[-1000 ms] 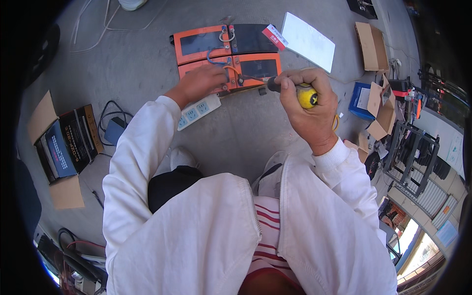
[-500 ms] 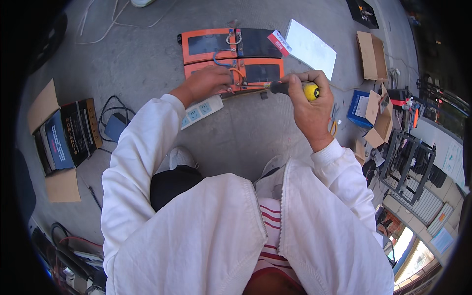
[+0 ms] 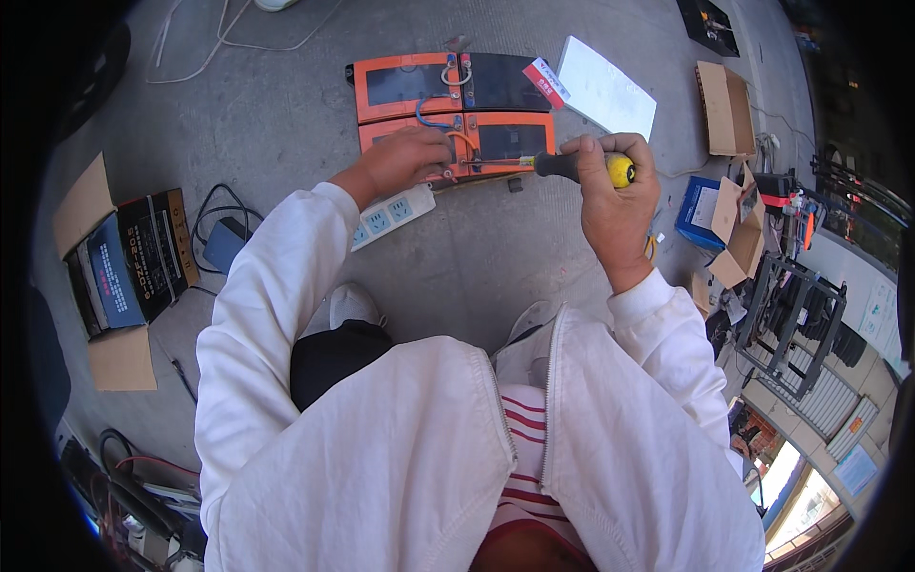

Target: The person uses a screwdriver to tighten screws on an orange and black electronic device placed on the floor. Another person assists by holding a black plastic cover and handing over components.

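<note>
Orange and black batteries [image 3: 511,141] stand together on the floor ahead of me, with short blue, orange and pale cables across their terminals. My right hand [image 3: 618,195] is closed round the yellow and black handle of a screwdriver [image 3: 560,166]. Its shaft points left, toward a terminal at the near edge of the front batteries. On the front left battery lies my left hand [image 3: 405,157], fingers bent together beside that terminal. What those fingers pinch, if anything, is hidden.
A white power strip [image 3: 393,215] lies just below my left hand. Behind the screwdriver are a white flat box [image 3: 606,88] and a small red-and-white packet [image 3: 546,82]. Open cartons stand left [image 3: 121,358] and right [image 3: 726,110]; a blue box [image 3: 698,208] is at right.
My right hand has shifted slightly right and turned on the screwdriver handle, which has moved right with it. My left hand stays in nearly the same place.
</note>
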The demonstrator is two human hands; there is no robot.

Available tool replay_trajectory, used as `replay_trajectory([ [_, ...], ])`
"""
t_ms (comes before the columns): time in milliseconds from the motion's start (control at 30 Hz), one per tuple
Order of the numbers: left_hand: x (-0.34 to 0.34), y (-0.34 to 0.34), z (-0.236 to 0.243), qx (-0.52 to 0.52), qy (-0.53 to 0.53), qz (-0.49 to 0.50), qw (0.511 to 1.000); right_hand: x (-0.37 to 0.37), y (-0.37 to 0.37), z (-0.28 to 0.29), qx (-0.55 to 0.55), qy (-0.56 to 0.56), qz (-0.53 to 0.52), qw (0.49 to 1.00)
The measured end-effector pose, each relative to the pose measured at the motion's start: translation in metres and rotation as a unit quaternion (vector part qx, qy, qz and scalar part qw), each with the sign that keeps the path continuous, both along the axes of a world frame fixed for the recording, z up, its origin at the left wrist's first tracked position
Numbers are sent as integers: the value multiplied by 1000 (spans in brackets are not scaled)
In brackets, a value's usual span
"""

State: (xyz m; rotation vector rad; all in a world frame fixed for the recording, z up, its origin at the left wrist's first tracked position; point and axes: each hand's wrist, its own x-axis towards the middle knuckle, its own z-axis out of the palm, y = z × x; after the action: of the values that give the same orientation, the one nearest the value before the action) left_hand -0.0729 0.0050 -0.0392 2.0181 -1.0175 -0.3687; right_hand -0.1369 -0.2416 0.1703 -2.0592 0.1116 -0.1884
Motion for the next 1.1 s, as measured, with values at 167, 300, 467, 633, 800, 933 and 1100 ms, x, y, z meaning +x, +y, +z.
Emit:
replay_trajectory([
  [167,0,0,2,1,1,2,1000,5,-5,-2,-8,17,-44,999],
  [300,-1,0,0,3,-2,3,1000,6,-7,-5,-16,19,-44,999],
  [467,0,1,-1,1,-3,3,1000,9,-10,-9,29,22,-68,997],
  [633,0,1,-1,7,-6,0,1000,11,-13,-9,31,41,-78,996],
  [800,0,1,-4,11,-10,4,1000,11,-16,-10,38,46,-82,995],
  [933,1,0,-2,9,-7,-1,1000,13,-12,-5,64,45,-100,992],
  [1100,0,1,-4,9,-9,-3,1000,7,-12,0,-30,46,-18,998],
])
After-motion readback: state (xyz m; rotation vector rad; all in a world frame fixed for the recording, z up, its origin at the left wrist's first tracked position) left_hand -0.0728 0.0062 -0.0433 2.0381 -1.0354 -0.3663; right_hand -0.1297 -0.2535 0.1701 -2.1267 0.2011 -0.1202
